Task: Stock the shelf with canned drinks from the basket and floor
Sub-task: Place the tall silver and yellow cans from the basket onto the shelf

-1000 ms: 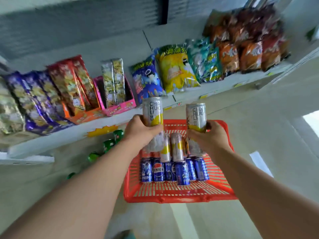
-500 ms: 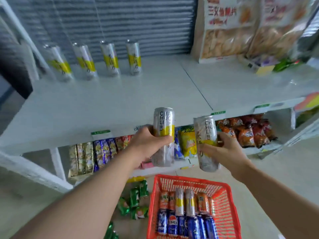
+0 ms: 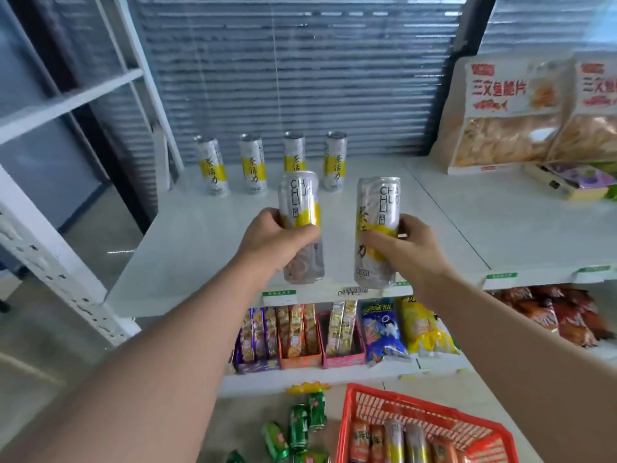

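- Two tall silver-and-yellow cans are being held up in front of the shelf [image 3: 200, 248], one in each hand, both upright.
- The left hand [image 3: 277, 238] is wrapped round the middle of the left can [image 3: 299, 198], fingers curled about it. The can is held over the shelf's front half.
- The right hand [image 3: 410, 248] is curled round the right can [image 3: 377, 208], with the thumb laid across its near face. Its base is seen over the shelf's front edge.
- A row of four cans [image 3: 253, 168] of the same kind is counted at the back of the shelf, all upright and spaced apart.
- Two large snack bags [image 3: 507, 111] are propped at the right of that shelf.
- One level down, three open boxes are counted: a purple box [image 3: 257, 364], an orange box [image 3: 300, 357] and a pink box [image 3: 344, 359]. Each is packed with upright packets.
- A blue bag [image 3: 382, 329] and a yellow bag [image 3: 424, 329] are set just beside them.
- The red basket [image 3: 427, 409] is seen on the floor. At least five orange and silver-and-yellow cans are laid side by side in it; the rest are cut off by the frame.
- At least four green cans [image 3: 298, 426] are counted on the floor, left of the basket.
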`<state>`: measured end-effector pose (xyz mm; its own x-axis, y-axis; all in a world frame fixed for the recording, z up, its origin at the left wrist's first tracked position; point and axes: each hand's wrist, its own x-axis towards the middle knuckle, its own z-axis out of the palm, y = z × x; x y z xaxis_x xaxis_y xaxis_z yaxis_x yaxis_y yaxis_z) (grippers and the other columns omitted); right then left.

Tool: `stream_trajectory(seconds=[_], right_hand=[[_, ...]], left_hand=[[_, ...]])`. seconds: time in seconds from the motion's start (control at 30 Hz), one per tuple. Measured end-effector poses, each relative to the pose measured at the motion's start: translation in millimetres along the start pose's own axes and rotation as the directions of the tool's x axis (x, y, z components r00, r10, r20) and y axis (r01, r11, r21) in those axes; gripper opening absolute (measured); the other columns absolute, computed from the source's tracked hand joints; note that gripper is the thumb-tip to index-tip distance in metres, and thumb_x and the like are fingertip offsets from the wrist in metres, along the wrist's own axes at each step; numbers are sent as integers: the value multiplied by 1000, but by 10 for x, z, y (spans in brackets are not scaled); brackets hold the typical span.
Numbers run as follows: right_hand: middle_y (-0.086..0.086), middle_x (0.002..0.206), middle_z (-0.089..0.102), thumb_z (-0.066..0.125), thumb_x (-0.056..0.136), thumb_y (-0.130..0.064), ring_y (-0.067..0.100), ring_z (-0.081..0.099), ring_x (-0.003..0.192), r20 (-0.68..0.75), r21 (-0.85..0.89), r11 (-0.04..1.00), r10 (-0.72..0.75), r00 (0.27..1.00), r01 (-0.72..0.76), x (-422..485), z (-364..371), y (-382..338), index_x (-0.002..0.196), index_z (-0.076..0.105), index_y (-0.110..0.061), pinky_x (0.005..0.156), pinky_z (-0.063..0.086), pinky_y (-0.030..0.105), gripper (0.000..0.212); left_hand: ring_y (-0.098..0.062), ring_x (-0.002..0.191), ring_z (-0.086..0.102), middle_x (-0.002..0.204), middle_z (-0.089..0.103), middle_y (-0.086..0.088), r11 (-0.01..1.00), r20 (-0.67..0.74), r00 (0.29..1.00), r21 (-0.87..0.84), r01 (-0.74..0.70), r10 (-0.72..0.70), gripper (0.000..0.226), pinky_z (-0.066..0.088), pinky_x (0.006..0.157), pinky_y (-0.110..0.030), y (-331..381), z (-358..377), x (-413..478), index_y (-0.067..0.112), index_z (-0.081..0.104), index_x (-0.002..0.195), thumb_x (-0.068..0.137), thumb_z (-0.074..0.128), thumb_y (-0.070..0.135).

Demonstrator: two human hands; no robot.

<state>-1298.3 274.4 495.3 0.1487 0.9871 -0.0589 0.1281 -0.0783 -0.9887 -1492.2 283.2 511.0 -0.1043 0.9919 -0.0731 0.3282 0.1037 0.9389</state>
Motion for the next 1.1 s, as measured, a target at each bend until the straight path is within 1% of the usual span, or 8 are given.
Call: stream_trajectory(seconds=[0.13, 0.23, 0.4, 0.47, 0.7, 0.77, 0.93, 1.1], right_hand=[[5, 94, 68, 77, 79, -12, 6, 68, 68, 1, 29, 1000, -6, 1000, 6, 50, 264, 12, 115, 61, -9, 49, 50, 12, 39], [3, 93, 67, 76, 79, -12, 5, 67, 69, -18, 22, 1000, -11, 1000, 11, 100, 364, 34, 115, 61, -10, 48, 50, 12, 39], [-2, 90, 68, 77, 79, -13, 8, 68, 75, -47, 0, 999, -33, 998, 33, 162, 535, 118, 114, 61, -14, 52, 51, 15, 39], [-2, 93, 68, 79, 78, -13, 11, 68, 79, -39, -12, 999, -43, 998, 42, 193, 624, 149, 114, 60, -15, 57, 52, 19, 41], [-6, 92, 70, 81, 74, -16, 9, 70, 80, -24, -71, 991, -118, 993, 116, 338, 915, 230, 111, 61, -19, 62, 57, 23, 42], [-6, 92, 70, 81, 74, -14, 11, 70, 82, -47, -66, 990, -128, 991, 124, 377, 973, 263, 111, 61, -18, 64, 58, 26, 43], [-12, 93, 66, 80, 74, -15, 1, 63, 80, -69, -117, 977, -187, 980, 178, 422, 1079, 335, 113, 59, -19, 58, 51, 14, 44], [-14, 96, 64, 81, 74, -16, -3, 59, 83, -85, -129, 973, -205, 975, 193, 450, 1122, 431, 112, 57, -21, 62, 47, 15, 45]], left_hand=[[-14, 81, 65, 89, 64, 2, 1000, -95, 995, 5, 11, -10, 37, 53, 68, -31, -235, -204, 44, 21, 54, 102, 72, 75, 28], [-8, 78, 60, 88, 61, 6, 999, -252, 968, -43, -25, 13, 41, 43, 58, -24, -290, -296, 129, 20, 50, 104, 72, 75, 28], [-21, 78, 55, 87, 57, 5, 999, -566, 824, 0, -47, 38, 49, 40, 68, -26, -367, -442, 326, 15, 46, 107, 71, 76, 31], [-22, 79, 51, 89, 56, 2, 999, -627, 778, 24, -34, 42, 52, 39, 71, -27, -460, -508, 399, 11, 45, 109, 72, 76, 30], [-22, 77, 49, 88, 53, 2, 993, -577, 816, 110, 40, 31, 56, 37, 69, -28, -819, -548, 618, 9, 46, 112, 71, 80, 28], [-21, 77, 47, 89, 52, 2, 992, -560, 827, 125, 24, 50, 56, 35, 68, -27, -853, -510, 645, 9, 45, 112, 72, 80, 27], [-21, 76, 49, 91, 53, 1, 994, -546, 833, 96, -46, 92, 56, 35, 66, -25, -988, -477, 736, 8, 42, 112, 73, 80, 23], [-21, 76, 53, 97, 60, -4, 992, -531, 838, 84, -95, 126, 66, 33, 61, -20, -1069, -476, 770, 13, 37, 102, 61, 88, 25]])
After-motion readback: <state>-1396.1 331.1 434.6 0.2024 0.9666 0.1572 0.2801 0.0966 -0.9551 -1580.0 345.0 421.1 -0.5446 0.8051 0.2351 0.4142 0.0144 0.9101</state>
